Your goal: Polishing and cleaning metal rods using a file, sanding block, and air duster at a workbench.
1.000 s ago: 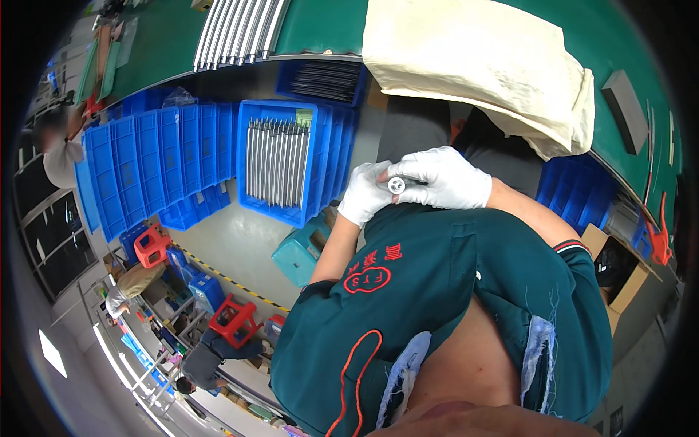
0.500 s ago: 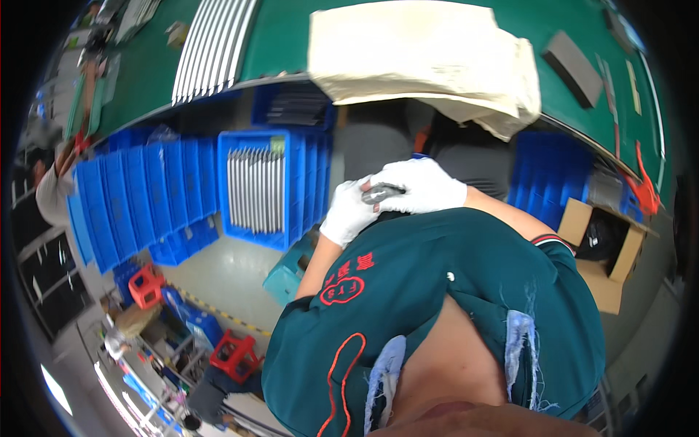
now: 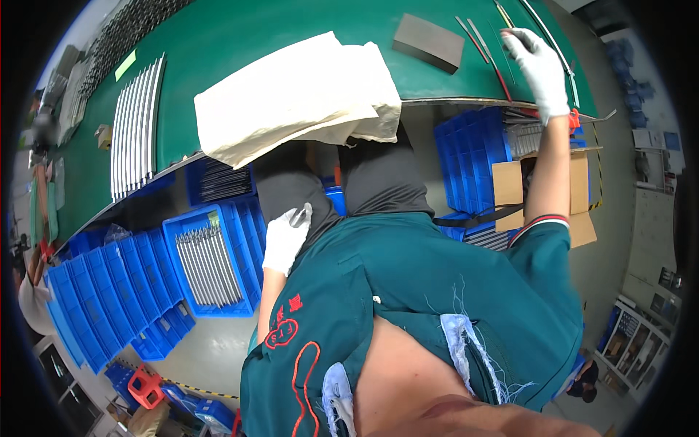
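My left hand (image 3: 285, 239), in a white glove, lies on the dark grey trouser leg (image 3: 287, 178), fingers stretched out and nothing visible in them. My right hand (image 3: 539, 71), gloved likewise, reaches over the far right of the green table (image 3: 255, 22). Its fingers are bent and partly apart, with bare fingertips showing. Just beyond these fingertips lies a thin yellowish stick-like tool (image 3: 503, 12); whether they touch it is unclear. Left of the hand lie slim tools with red handles (image 3: 496, 71), and a long thin metal rod (image 3: 557, 47) runs past its right side.
A grey-brown block (image 3: 428, 44) and a folded cream cloth (image 3: 291, 95) lie on the table. Silver rods (image 3: 138, 127) are lined up at left. Below stand a blue crate (image 3: 251, 291) of metal rods, nested blue crates (image 3: 116, 291) and an open cardboard box (image 3: 507, 182).
My hands were together at my lap around a dark, shiny object. They have parted: the right has swung up to the table's tools, the left rests on my leg. The view has turned right.
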`<action>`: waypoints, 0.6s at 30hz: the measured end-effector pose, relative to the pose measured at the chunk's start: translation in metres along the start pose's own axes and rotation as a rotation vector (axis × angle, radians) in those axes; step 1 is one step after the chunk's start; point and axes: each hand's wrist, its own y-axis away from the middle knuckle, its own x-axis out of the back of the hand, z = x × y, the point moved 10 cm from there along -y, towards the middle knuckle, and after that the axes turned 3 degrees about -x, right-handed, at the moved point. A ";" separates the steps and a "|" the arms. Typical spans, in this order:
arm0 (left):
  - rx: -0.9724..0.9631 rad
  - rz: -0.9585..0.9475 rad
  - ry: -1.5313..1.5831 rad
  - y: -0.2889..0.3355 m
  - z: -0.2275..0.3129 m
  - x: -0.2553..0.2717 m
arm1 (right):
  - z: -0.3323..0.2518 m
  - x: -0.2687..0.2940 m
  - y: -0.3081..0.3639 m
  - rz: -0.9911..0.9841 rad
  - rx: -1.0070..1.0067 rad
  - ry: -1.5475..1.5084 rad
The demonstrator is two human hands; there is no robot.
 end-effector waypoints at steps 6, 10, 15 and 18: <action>0.016 -0.013 -0.111 0.004 0.007 -0.001 | 0.058 -0.043 -0.072 -0.406 0.045 0.936; 0.002 0.011 -0.056 0.005 0.006 0.000 | 0.078 -0.063 -0.107 -0.496 0.026 1.109; 0.029 -0.018 -0.035 0.006 -0.003 0.001 | 0.063 -0.053 -0.103 -0.429 0.059 0.950; 0.043 0.031 0.153 0.015 0.001 0.015 | 0.012 -0.023 -0.056 -0.281 -0.109 0.232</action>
